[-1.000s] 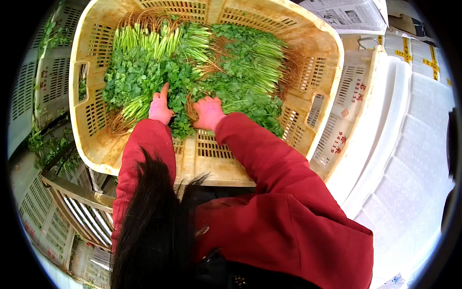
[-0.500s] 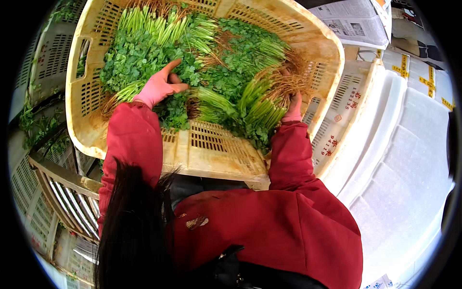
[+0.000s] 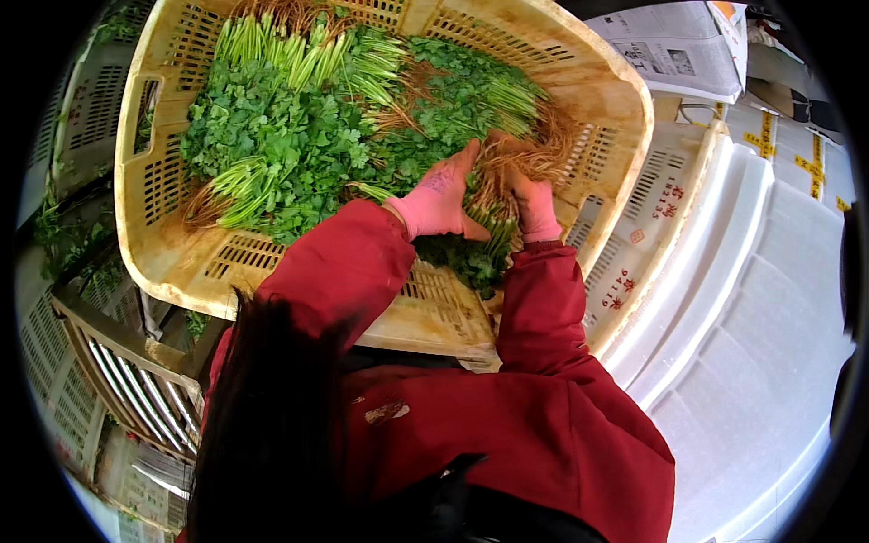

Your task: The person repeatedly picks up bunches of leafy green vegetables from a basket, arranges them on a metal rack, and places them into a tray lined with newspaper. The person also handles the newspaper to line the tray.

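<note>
A yellowed plastic crate in front of me holds several bunches of leafy green coriander with brown roots. My right hand, in a pink glove, is closed round a coriander bunch near the crate's right front corner; its fingertips are partly hidden by roots. Against the left side of that same bunch lies my left hand, gloved in pink too. Its fingers stretch up towards the roots and its thumb stands apart below. More coriander lies flat in layers at the left and back, roots towards the crate walls.
White foam boxes stand along my right, beside a pale printed crate. A newspaper-covered box is at the back right. On the left are a slatted chair-like frame and stacked crates with stray greens.
My left hand has moved right, from over the leaves at the crate's left to the bunch at my right hand. My right hand has shifted slightly left with the bunch.
</note>
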The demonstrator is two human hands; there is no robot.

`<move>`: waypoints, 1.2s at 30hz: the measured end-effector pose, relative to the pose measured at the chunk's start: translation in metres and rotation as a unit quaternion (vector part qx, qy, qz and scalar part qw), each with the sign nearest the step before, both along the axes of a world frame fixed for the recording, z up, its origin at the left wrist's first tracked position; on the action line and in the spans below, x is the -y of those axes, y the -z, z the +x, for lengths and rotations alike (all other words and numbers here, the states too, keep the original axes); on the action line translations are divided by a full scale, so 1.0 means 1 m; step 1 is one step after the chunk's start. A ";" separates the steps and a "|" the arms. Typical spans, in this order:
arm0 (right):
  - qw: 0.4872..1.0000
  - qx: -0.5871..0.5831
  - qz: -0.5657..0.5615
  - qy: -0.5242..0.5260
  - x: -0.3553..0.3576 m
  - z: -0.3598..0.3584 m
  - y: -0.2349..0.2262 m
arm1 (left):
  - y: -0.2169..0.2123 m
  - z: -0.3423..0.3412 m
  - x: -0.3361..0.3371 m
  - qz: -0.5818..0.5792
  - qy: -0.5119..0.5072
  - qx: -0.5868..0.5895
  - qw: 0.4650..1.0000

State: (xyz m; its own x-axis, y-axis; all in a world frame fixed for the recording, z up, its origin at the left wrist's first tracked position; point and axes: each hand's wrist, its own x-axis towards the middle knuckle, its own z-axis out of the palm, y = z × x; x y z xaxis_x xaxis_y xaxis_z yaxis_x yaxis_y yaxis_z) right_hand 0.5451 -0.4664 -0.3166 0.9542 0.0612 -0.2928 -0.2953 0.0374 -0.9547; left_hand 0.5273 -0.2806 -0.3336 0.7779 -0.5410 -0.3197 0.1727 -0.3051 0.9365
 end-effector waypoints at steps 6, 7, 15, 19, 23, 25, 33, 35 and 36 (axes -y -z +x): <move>0.999 0.018 -0.018 0.044 0.023 0.004 0.012 | 0.040 0.001 -0.041 -0.006 0.117 -0.147 0.982; 0.997 -0.009 -0.007 0.077 0.030 0.003 0.018 | 0.039 -0.003 -0.047 0.079 0.164 -0.170 0.968; 0.982 -0.005 0.139 0.125 0.052 0.008 -0.064 | 0.130 -0.073 -0.055 0.341 0.362 -0.036 0.867; 0.987 0.121 0.054 0.091 0.098 0.032 -0.163 | 0.145 -0.074 -0.057 0.433 0.473 -0.025 0.767; 0.982 0.187 0.015 0.030 0.112 0.075 -0.253 | 0.125 -0.074 -0.071 0.391 0.393 -0.044 0.831; 0.977 0.212 0.011 0.009 0.114 0.087 -0.288 | 0.070 -0.057 -0.063 0.391 0.292 0.071 0.870; 0.893 0.183 0.276 -0.305 -0.037 0.055 -0.313 | -0.206 -0.065 -0.119 -0.103 -0.336 0.232 0.907; 0.840 0.158 0.360 -0.375 -0.092 0.034 -0.313 | -0.268 -0.077 -0.130 -0.046 -0.330 0.253 0.908; 0.809 0.142 0.399 -0.407 -0.125 0.019 -0.326 | -0.297 -0.088 -0.139 -0.033 -0.322 0.276 0.905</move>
